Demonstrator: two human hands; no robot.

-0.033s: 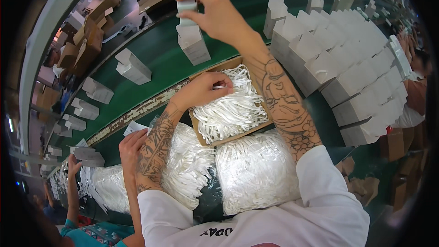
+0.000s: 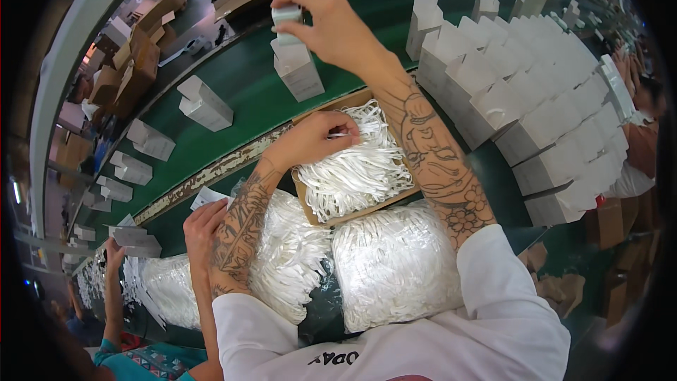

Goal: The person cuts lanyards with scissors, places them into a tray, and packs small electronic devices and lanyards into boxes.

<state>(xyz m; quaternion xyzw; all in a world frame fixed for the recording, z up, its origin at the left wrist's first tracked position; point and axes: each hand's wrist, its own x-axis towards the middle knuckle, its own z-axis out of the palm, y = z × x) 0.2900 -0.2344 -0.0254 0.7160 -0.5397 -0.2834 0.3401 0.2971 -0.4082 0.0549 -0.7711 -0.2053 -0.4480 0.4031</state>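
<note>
My right hand (image 2: 328,25) is closed around a small pale, rounded item (image 2: 285,15). The item is just above the open top of a white carton (image 2: 299,74), which stands upright on the green belt. I cannot make out its exact kind. My left hand (image 2: 314,140) is lowered to a shallow cardboard box (image 2: 384,206) filled with loose white cords (image 2: 356,180). Its thumb and fingers are pinched together, with a bit of white cord showing between them.
More open white cartons (image 2: 205,104) stand along the belt to the left, and a dense block of them (image 2: 536,99) at the right. Bagged white cords (image 2: 395,264) lie near me. A co-worker's hand (image 2: 204,222) is beside my left forearm; another hand holds a carton (image 2: 137,241).
My right hand and the pale item have shifted very slightly. My left hand, the cords and the cartons look the same.
</note>
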